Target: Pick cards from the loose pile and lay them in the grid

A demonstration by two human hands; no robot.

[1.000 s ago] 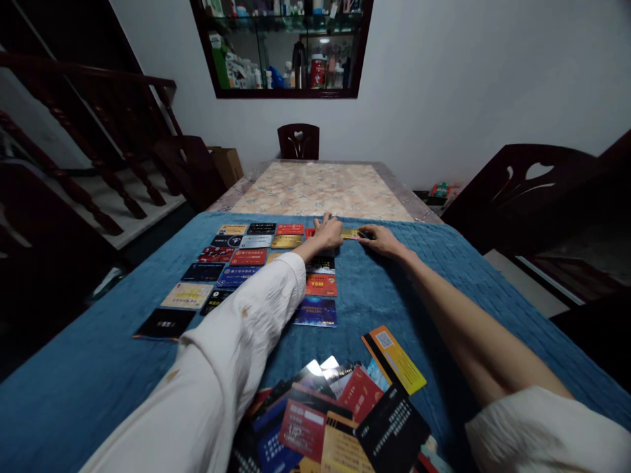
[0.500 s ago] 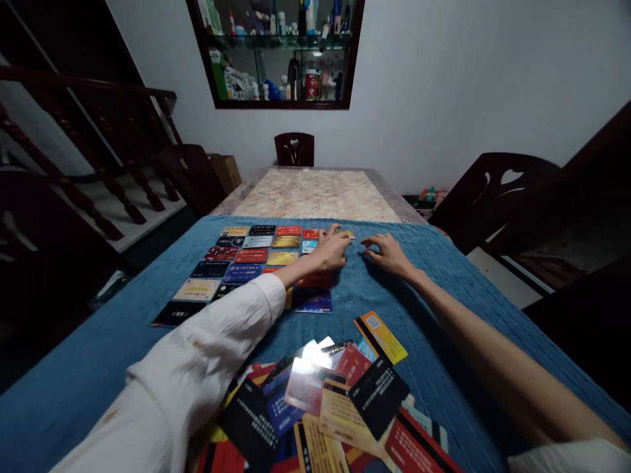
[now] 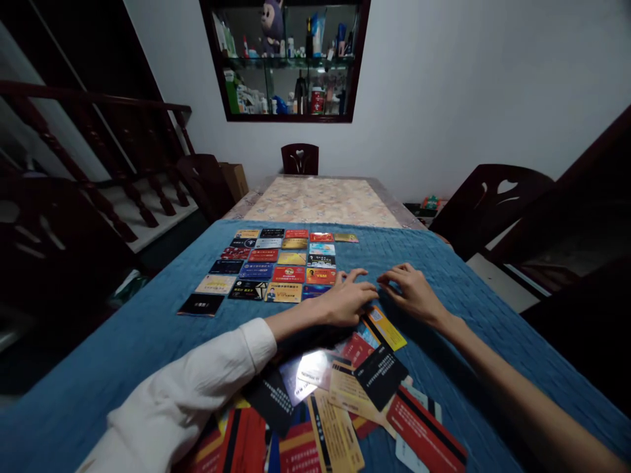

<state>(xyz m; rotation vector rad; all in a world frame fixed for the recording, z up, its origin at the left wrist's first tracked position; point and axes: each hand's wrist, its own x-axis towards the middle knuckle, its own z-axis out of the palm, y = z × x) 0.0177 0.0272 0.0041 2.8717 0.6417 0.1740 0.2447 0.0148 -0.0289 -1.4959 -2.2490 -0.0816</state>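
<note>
My left hand (image 3: pixel 351 299) is open, fingers spread, palm down over the far edge of a loose heap of cards. Its fingertips are close to an orange-and-yellow card (image 3: pixel 387 328) that lies back up, and whether they touch it I cannot tell. To its right, my right hand (image 3: pixel 414 292) hovers over the cloth, fingers loosely bent and nothing visible in them. Beyond the left hand, several cards lie face up in neat rows. A gold card (image 3: pixel 346 238) ends the farthest row at the right. My left forearm hides part of the heap.
A blue cloth (image 3: pixel 473 368) covers the near part of the table. In the heap lie a black card (image 3: pixel 382 376) and a red striped card (image 3: pixel 428 430). Dark wooden chairs stand left, right (image 3: pixel 486 203) and at the far end (image 3: pixel 300 159). A glass-shelved cabinet is set into the wall.
Both hands have come back from the far row toward the heap. The gold card, partly covered by the left hand before, now lies uncovered. The view has tilted up slightly.
</note>
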